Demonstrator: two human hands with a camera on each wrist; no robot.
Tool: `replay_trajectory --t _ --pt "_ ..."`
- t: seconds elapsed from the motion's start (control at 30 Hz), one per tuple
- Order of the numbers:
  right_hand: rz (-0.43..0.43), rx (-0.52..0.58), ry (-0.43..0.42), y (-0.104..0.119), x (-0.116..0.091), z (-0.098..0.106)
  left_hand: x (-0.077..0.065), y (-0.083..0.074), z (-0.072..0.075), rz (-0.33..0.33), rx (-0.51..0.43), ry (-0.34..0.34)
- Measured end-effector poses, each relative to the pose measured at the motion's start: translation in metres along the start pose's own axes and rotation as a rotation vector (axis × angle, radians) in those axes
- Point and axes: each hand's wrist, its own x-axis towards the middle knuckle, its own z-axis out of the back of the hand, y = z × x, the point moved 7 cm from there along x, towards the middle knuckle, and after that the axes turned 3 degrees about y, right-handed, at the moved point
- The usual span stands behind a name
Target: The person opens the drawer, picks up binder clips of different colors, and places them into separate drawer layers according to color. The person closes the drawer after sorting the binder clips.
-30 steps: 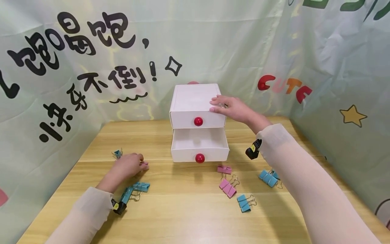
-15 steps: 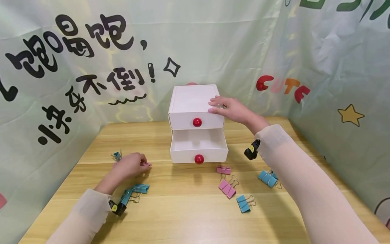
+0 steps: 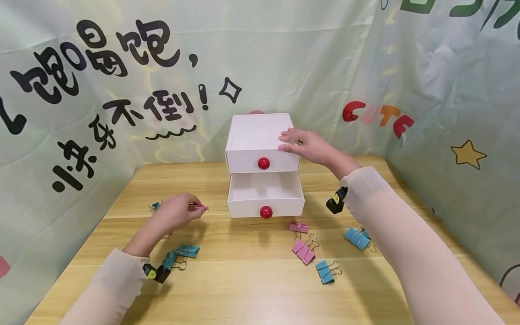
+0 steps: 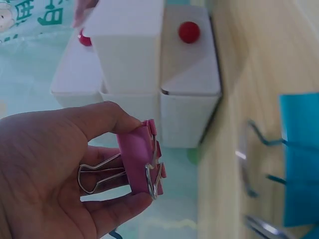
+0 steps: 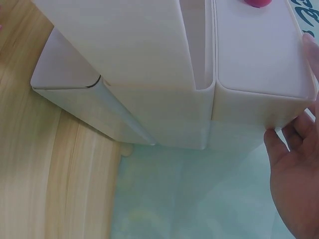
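Head view: the left hand (image 3: 174,214) is at 8 o'clock from the white drawer unit (image 3: 260,131), its grip narrow, pinching a pink binder clip (image 3: 198,206) clear of the counter (image 3: 252,289). The right hand (image 3: 310,145) rests on the unit's upper corner at 2 o'clock, its grip wide and loose. Under the closed top drawer, the middle drawer (image 3: 243,206) stands pulled out. From the unit, two loose pink clips (image 3: 304,252) lie at 5 o'clock with a lone blue clip (image 3: 325,271) beyond them, and a blue pair (image 3: 357,238) lies at 4 o'clock. More blue clips (image 3: 188,251) lie at the left hand's 6 o'clock.

Left wrist view: a digit presses each end of the pink binder clip near the centre, one wire loop pointing to 9 o'clock. Red knobs (image 4: 189,32) show toward 12 o'clock; a blurred blue clip fills the edge between 3 and 4.

Right wrist view: the right hand, toward 4 o'clock, touches the unit's side wall, some fingers hidden; the pale backdrop (image 5: 189,199) lies at 6.
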Motion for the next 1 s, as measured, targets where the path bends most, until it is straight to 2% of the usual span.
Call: replay_trajectory --t 0.3,0.6,0.77,1.0 --pt "-0.006 0.003 -0.001 -0.002 0.000 0.000 0.005 -0.030 0.023 -0.051 -0.087 -0.074" --pt "-0.003 0.002 -0.006 -0.003 0.001 -0.001 0.014 -0.064 0.043 -0.139 -0.136 -0.185" --pt "0.000 -0.001 -0.008 -0.003 0.002 -0.001 0.019 -0.081 0.047 -0.177 -0.163 -0.226" --pt "0.001 0.007 -0.013 -0.004 0.002 -0.001 0.032 -0.102 0.043 -0.242 -0.182 -0.210"
